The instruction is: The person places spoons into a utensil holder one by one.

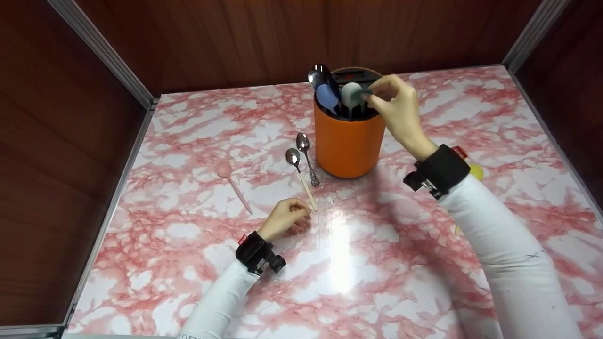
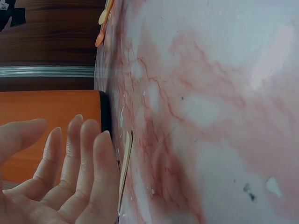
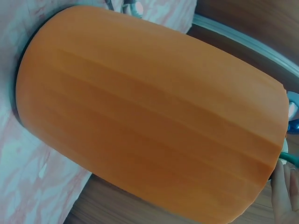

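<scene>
My right hand (image 1: 398, 108) pinches a dark green spoon (image 1: 361, 94) by its bowl end, over the mouth of a tall orange container (image 1: 348, 143). In the right wrist view, the green handle (image 3: 289, 158) shows at the rim beside my fingers (image 3: 281, 191). A black spoon (image 1: 320, 75), a blue spoon (image 1: 327, 97) and a pale spoon (image 1: 350, 93) stand in the container, bowls up. My left hand (image 1: 285, 217) hovers with loosely bent fingers and holds nothing. Close to its fingertips lies a spoon with a cream handle (image 1: 307, 190).
An ornate metal spoon (image 1: 308, 162) lies left of the container. Farther left is a pink spoon (image 1: 234, 186). A yellow spoon (image 1: 476, 171) is partly hidden behind my right forearm. Dark wood-look panels (image 1: 292, 42) border the marbled table (image 1: 188, 273) at the back and sides.
</scene>
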A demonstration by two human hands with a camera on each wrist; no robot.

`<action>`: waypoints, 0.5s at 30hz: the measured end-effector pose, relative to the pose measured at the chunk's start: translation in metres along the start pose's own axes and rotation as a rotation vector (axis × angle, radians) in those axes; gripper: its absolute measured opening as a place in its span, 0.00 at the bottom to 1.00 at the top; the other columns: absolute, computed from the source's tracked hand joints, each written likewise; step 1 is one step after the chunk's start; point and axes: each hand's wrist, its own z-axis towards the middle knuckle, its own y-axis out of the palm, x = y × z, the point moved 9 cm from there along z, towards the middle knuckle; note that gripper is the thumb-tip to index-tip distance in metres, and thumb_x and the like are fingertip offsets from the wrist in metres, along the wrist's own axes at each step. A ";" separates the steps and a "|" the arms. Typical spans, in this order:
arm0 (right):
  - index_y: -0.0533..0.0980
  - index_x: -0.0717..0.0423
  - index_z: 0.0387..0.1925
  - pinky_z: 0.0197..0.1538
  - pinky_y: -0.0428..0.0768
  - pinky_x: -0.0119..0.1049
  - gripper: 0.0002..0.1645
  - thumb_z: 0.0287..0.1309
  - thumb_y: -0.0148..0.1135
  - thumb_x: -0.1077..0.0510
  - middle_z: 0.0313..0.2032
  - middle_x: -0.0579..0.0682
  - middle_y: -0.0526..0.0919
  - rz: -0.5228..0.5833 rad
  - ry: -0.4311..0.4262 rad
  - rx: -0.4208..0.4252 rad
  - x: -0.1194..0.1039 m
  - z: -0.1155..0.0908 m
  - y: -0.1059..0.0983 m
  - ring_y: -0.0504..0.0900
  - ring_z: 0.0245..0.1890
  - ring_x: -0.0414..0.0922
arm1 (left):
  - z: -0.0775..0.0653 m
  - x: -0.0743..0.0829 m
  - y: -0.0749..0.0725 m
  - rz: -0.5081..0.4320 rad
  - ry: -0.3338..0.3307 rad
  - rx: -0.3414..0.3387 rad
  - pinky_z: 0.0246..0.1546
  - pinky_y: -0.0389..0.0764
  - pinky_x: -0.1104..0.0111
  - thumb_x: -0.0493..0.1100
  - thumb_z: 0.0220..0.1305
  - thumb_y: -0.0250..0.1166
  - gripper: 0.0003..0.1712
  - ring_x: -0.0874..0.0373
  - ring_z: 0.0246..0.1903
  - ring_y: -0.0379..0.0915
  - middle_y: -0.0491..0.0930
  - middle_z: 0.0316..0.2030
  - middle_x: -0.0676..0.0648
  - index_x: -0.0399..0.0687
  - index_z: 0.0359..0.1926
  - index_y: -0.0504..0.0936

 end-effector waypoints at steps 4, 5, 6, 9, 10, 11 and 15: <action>0.78 0.69 0.33 0.33 0.77 0.22 0.08 0.53 0.70 0.68 0.27 0.37 0.78 -0.023 -0.021 0.004 0.000 -0.002 -0.006 0.77 0.26 0.32 | -0.001 0.000 0.001 0.002 0.001 -0.006 0.22 0.84 0.69 0.31 0.65 0.56 0.09 0.59 0.21 0.77 0.80 0.37 0.27 0.26 0.42 0.77; 0.78 0.69 0.33 0.33 0.77 0.23 0.08 0.53 0.70 0.67 0.27 0.37 0.79 -0.026 -0.024 0.008 0.000 -0.003 -0.008 0.77 0.26 0.32 | -0.001 0.000 0.001 0.003 0.001 -0.006 0.22 0.84 0.69 0.31 0.65 0.56 0.09 0.59 0.21 0.77 0.80 0.37 0.28 0.26 0.42 0.77; 0.78 0.68 0.33 0.33 0.77 0.23 0.08 0.53 0.71 0.67 0.27 0.38 0.79 -0.025 -0.024 0.014 0.001 -0.003 -0.011 0.77 0.26 0.32 | -0.001 0.001 0.001 0.004 0.002 -0.006 0.22 0.84 0.69 0.31 0.65 0.56 0.09 0.59 0.21 0.77 0.80 0.36 0.28 0.27 0.42 0.77; 0.79 0.66 0.32 0.34 0.77 0.23 0.07 0.53 0.71 0.67 0.28 0.45 0.82 -0.019 -0.021 0.033 0.001 -0.004 -0.018 0.78 0.28 0.33 | -0.001 0.001 0.001 0.011 0.004 -0.004 0.22 0.83 0.70 0.31 0.65 0.56 0.09 0.58 0.22 0.77 0.81 0.36 0.29 0.27 0.42 0.77; 0.80 0.65 0.31 0.34 0.78 0.23 0.06 0.53 0.71 0.67 0.28 0.47 0.82 -0.017 -0.019 0.039 0.001 -0.004 -0.020 0.79 0.28 0.33 | -0.001 0.001 0.001 0.011 0.004 -0.002 0.22 0.83 0.70 0.31 0.65 0.55 0.09 0.58 0.22 0.78 0.81 0.35 0.30 0.27 0.42 0.77; 0.80 0.64 0.31 0.35 0.78 0.23 0.06 0.53 0.71 0.67 0.28 0.48 0.83 -0.015 -0.020 0.044 0.001 -0.004 -0.023 0.79 0.28 0.33 | -0.001 0.001 0.001 0.015 0.008 -0.001 0.22 0.83 0.70 0.31 0.65 0.55 0.09 0.57 0.23 0.78 0.81 0.35 0.30 0.26 0.42 0.77; 0.81 0.62 0.31 0.36 0.76 0.24 0.04 0.53 0.70 0.67 0.29 0.46 0.83 0.004 -0.007 0.066 0.003 -0.006 -0.033 0.79 0.30 0.34 | 0.000 0.003 0.002 0.028 0.027 -0.007 0.23 0.84 0.69 0.31 0.65 0.56 0.10 0.54 0.26 0.80 0.81 0.35 0.30 0.25 0.41 0.76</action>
